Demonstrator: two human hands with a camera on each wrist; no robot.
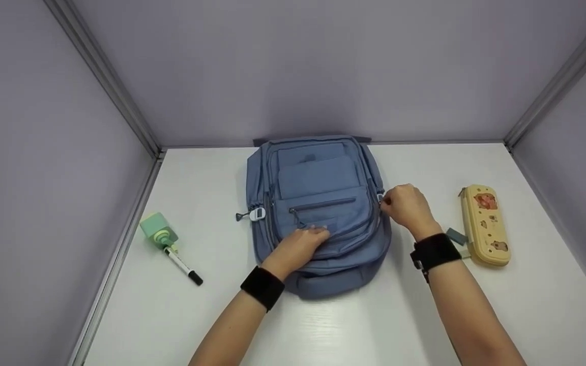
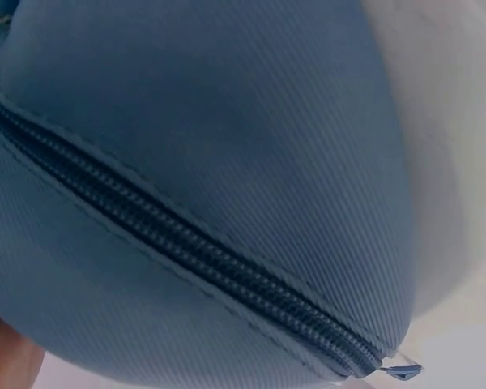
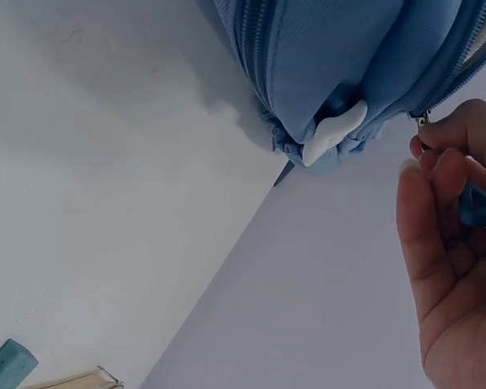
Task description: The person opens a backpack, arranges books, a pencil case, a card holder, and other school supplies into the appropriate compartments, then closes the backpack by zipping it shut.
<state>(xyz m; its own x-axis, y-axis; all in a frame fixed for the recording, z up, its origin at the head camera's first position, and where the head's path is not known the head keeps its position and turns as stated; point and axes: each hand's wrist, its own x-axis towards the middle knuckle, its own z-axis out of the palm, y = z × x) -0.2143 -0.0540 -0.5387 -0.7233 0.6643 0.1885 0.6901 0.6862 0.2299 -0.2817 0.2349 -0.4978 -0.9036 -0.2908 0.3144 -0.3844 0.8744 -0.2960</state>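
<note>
A blue backpack (image 1: 318,178) lies on the white table with its front face up. My left hand (image 1: 298,249) rests on its lower front, fingers lying on the fabric beside the short front-pocket zipper (image 1: 323,204). In the left wrist view a long closed zipper (image 2: 178,231) crosses the blue fabric, and just a bit of the hand shows at the edge. At the bag's right side my right hand (image 1: 407,208) pinches a zipper pull (image 3: 424,121) between thumb and fingers. Beside that pull, the zipper's teeth are parted over a pale lining (image 3: 484,40).
A white tag (image 1: 257,214) hangs at the bag's left side. Further left are a green bottle (image 1: 158,229) and a black-capped marker (image 1: 183,267). On the right lies a yellow pencil case (image 1: 486,226) with a small teal block (image 1: 457,236) against it. Grey panels surround the table.
</note>
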